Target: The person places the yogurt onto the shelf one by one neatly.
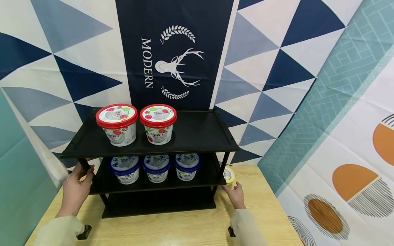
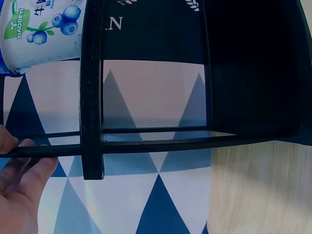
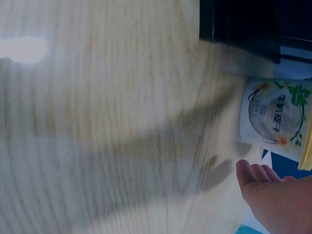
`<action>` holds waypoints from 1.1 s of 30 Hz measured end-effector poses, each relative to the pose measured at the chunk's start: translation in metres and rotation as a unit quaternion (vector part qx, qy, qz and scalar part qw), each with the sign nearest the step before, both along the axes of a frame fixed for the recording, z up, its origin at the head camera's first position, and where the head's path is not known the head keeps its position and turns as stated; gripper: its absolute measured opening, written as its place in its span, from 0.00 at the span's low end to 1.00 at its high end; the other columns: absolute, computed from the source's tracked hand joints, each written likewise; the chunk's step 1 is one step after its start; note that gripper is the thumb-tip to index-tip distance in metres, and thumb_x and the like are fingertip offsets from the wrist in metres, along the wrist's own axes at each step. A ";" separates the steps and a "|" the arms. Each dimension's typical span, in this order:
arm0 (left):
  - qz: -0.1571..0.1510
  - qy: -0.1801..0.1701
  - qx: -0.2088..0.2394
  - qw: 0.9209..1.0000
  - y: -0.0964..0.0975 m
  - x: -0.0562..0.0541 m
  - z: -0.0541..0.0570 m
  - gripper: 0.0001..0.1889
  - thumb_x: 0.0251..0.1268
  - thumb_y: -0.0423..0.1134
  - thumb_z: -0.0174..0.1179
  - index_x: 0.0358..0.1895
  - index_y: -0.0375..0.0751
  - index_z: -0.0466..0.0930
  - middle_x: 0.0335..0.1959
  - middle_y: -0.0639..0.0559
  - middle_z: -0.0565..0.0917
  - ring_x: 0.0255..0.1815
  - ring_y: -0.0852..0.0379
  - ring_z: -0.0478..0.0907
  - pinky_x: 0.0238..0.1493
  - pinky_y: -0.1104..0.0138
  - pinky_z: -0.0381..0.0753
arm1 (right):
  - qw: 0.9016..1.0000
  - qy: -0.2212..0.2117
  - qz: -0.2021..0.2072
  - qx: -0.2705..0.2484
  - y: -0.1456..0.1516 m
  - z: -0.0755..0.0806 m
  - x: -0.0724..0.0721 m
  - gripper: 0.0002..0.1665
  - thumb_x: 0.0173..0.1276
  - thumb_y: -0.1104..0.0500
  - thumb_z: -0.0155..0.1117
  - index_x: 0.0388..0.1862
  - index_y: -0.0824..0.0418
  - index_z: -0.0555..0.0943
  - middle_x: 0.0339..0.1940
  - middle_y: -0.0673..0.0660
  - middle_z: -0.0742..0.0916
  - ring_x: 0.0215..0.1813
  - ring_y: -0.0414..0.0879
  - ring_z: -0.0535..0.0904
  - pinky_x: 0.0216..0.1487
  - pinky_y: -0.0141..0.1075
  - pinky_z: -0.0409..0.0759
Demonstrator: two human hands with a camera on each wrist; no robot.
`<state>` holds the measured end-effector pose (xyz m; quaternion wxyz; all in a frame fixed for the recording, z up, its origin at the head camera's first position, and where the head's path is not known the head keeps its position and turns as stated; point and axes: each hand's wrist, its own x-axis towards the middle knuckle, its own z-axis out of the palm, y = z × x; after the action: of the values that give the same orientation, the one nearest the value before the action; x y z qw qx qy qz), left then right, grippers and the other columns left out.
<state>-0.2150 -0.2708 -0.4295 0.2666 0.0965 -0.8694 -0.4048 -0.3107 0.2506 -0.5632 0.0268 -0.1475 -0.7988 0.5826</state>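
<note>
My left hand (image 1: 77, 188) grips a left post of the black three-tier rack (image 1: 197, 136); in the left wrist view its thumb and fingers (image 2: 41, 168) pinch the thin black bar. My right hand (image 1: 236, 197) is beside the rack's right end, close to a white tub with a yellow lid (image 1: 228, 175). In the right wrist view that tub (image 3: 275, 114) stands on the table, and the loosely extended fingers (image 3: 251, 175) lie just beside it. The rack partly hides the tub in the head view.
Two red-lidded tubs (image 1: 158, 124) stand on the top shelf. Three blue-lidded tubs (image 1: 156, 167) sit in a row on the middle shelf. The wooden table (image 1: 172, 229) runs under the rack, with a patterned cloth (image 1: 246, 68) behind and another (image 1: 347, 171) at the right.
</note>
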 end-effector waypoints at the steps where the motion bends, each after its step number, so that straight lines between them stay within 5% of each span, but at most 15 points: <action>1: 0.001 -0.001 0.001 1.000 0.000 0.000 0.000 0.20 0.71 0.40 0.47 0.63 0.44 0.69 0.51 0.41 0.81 0.39 0.94 0.57 0.34 0.90 0.64 | 1.000 -0.002 -0.004 0.001 -0.002 -0.001 -0.001 0.61 0.58 0.44 0.67 0.73 0.72 0.42 0.67 0.79 0.59 0.66 0.70 0.59 0.64 0.58 0.62; 6: 0.003 0.001 0.005 1.000 0.001 0.000 0.000 0.20 0.70 0.39 0.47 0.64 0.45 0.69 0.50 0.45 0.81 0.39 0.94 0.58 0.34 0.90 0.65 | 1.000 -0.005 -0.020 -0.002 -0.007 -0.002 -0.005 0.61 0.58 0.45 0.68 0.73 0.73 0.42 0.65 0.80 0.61 0.64 0.70 0.62 0.63 0.58 0.64; 16: -0.004 0.003 0.002 1.000 0.001 0.000 0.000 0.20 0.71 0.39 0.47 0.64 0.43 0.68 0.53 0.35 0.79 0.40 0.94 0.58 0.35 0.91 0.64 | 1.000 -0.012 -0.019 0.001 -0.016 0.004 -0.011 0.60 0.59 0.50 0.66 0.72 0.76 0.39 0.65 0.83 0.58 0.66 0.73 0.57 0.65 0.59 0.61; 24: -0.005 -0.004 0.003 1.000 0.000 0.000 -0.001 0.19 0.71 0.40 0.47 0.63 0.43 0.69 0.54 0.37 0.79 0.39 0.94 0.57 0.33 0.91 0.64 | 0.999 0.009 -0.038 0.018 -0.019 -0.004 -0.016 0.48 0.55 0.57 0.66 0.65 0.79 0.54 0.61 0.79 0.68 0.61 0.69 0.67 0.63 0.55 0.66; 30: -0.006 -0.009 0.012 1.000 0.001 -0.001 -0.001 0.20 0.71 0.38 0.46 0.63 0.41 0.68 0.55 0.35 0.78 0.39 0.94 0.55 0.34 0.92 0.62 | 0.999 -0.017 -0.035 0.010 -0.020 -0.003 -0.015 0.56 0.56 0.55 0.65 0.70 0.80 0.42 0.68 0.81 0.56 0.68 0.71 0.54 0.69 0.57 0.56; 33: -0.006 -0.009 0.010 1.000 0.000 -0.002 -0.002 0.20 0.71 0.38 0.46 0.64 0.40 0.68 0.55 0.35 0.78 0.39 0.94 0.55 0.34 0.92 0.62 | 0.999 -0.004 -0.038 0.019 -0.021 -0.004 -0.016 0.52 0.55 0.56 0.65 0.68 0.81 0.49 0.65 0.81 0.62 0.66 0.70 0.60 0.67 0.56 0.60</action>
<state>-0.2166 -0.2704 -0.4310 0.2556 0.0975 -0.8680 -0.4145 -0.3269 0.2291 -0.5673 0.0488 -0.1796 -0.8039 0.5649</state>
